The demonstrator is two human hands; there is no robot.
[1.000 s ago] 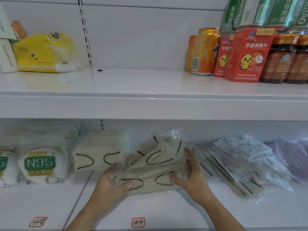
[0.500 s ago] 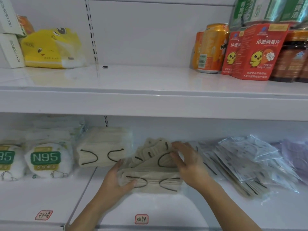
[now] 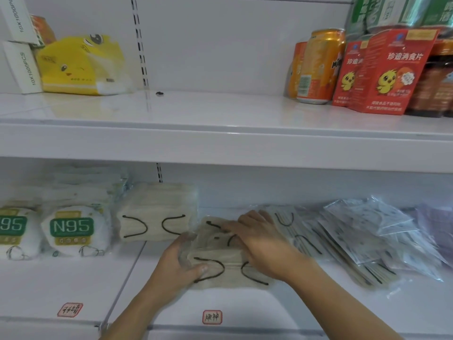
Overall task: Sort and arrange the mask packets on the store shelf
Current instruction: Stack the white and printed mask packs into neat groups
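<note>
A stack of beige mask packets (image 3: 221,274) with black ear loops lies on the lower shelf (image 3: 306,312), in the middle. My left hand (image 3: 180,262) grips its left end, thumb on the front face. My right hand (image 3: 263,241) lies flat on top of the stack, fingers stretched toward the back. To the left stands a tidy pile of the same beige packets (image 3: 155,214). Further left are N95 mask packets (image 3: 73,231). A loose slanting heap of clear-wrapped mask packets (image 3: 362,239) lies to the right.
The upper shelf (image 3: 220,133) overhangs the packets. On it are a yellow tissue pack (image 3: 81,67) and white boxes (image 3: 22,50) at left, orange cans (image 3: 318,67) and red boxes (image 3: 389,74) at right. Purple packets (image 3: 438,227) lie at far right. Red-bordered labels (image 3: 212,317) mark the shelf front.
The beige stack has come down flat onto the shelf. My right hand has shifted from the stack's right side onto its top and now presses it. The left hand keeps its grip.
</note>
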